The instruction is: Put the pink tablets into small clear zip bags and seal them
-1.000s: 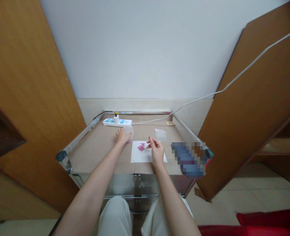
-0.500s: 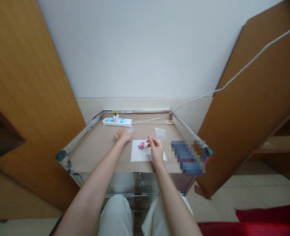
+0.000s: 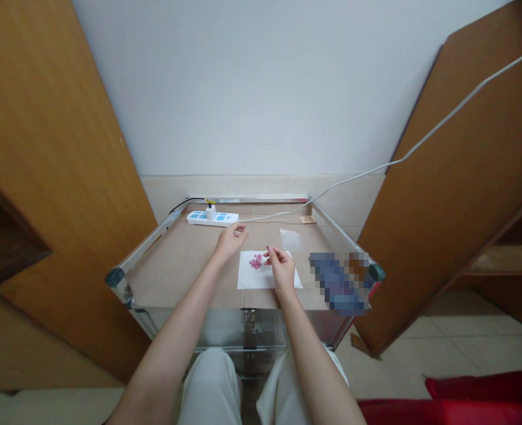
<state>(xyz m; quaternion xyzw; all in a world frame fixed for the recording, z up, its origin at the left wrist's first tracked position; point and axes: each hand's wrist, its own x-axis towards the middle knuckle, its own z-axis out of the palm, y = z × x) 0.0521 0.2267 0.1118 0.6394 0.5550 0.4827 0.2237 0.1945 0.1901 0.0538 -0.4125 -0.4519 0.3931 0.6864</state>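
Left hand (image 3: 231,240) nearer crosswise power strip (image 3: 222,220)

No words or numbers can be read. With the white sheet (image 3: 259,279) as the clock's middle, a little tan card (image 3: 307,219) between one and two has dark marks, too tiny to read. Between ten and eleven, the power strip's (image 3: 219,219) blue bits look too blurry.
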